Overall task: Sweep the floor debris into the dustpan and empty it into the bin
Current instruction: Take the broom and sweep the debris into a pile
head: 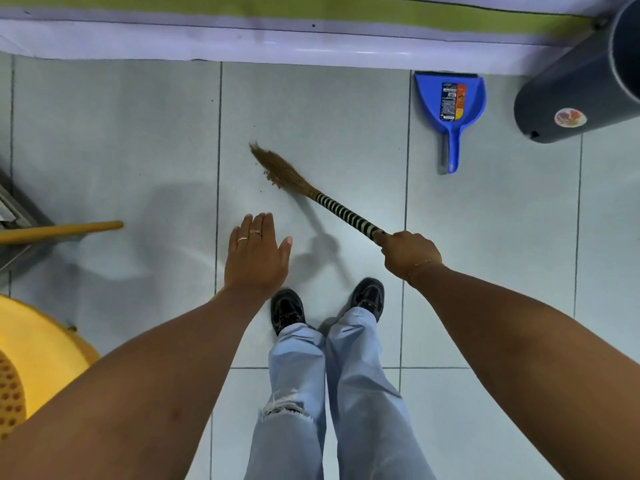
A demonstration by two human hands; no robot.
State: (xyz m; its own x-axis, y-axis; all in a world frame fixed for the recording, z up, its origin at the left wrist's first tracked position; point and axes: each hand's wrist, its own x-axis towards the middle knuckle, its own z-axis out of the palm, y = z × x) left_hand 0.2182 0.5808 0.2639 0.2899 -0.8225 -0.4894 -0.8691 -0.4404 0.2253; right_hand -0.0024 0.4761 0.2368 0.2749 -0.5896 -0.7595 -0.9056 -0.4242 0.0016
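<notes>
My right hand is shut on the striped black-and-white handle of a short straw broom. Its brown bristles rest on the pale floor tiles, touching a small clump of brown debris ahead of my feet. My left hand hovers flat and open over the floor, left of the broom, holding nothing. A blue dustpan lies flat against the wall base to the upper right, handle pointing toward me. A dark grey bin stands at the far right by the wall.
A yellow plastic basket sits at the lower left. A yellow stick handle pokes in from the left beside a grey metal frame. A white and green wall base runs along the top. My shoes stand mid-floor.
</notes>
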